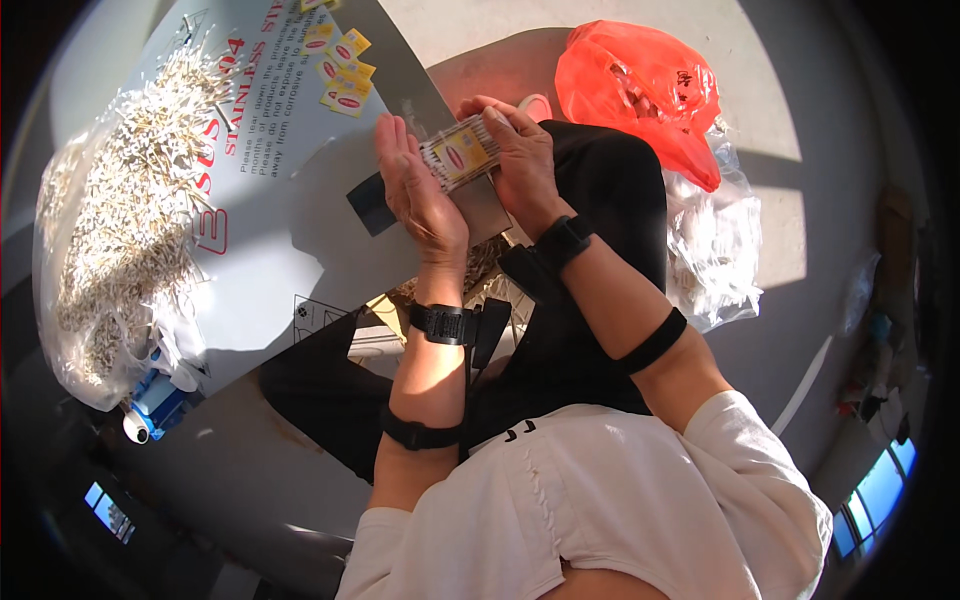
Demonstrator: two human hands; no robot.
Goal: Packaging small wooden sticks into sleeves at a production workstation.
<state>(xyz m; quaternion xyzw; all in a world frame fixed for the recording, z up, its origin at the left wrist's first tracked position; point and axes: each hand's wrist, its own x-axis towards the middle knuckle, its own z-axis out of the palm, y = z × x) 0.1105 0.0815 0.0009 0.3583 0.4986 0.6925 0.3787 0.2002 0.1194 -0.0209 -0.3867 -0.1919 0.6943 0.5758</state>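
Observation:
A flat pack of cotton swabs with a yellow label card (pixel 461 156) is up in front of me, over the near right part of the table. My right hand (pixel 525 165) grips its right end, with the thumb on top. My left hand (pixel 425 205) is held flat with its fingers stretched out, the palm facing the swab tips at the pack's left end. Whether the palm presses on the tips, I cannot tell. Beneath my left hand a dark grey flat piece (pixel 371 206) shows at the table's edge.
A clear bag of loose cotton swabs (pixel 130 220) covers the left of the printed grey tabletop (pixel 330 190). Several yellow label cards (pixel 345 70) lie at the far side. A red plastic bag (pixel 635 95) and a clear bag of white packs (pixel 712 240) rest on my right.

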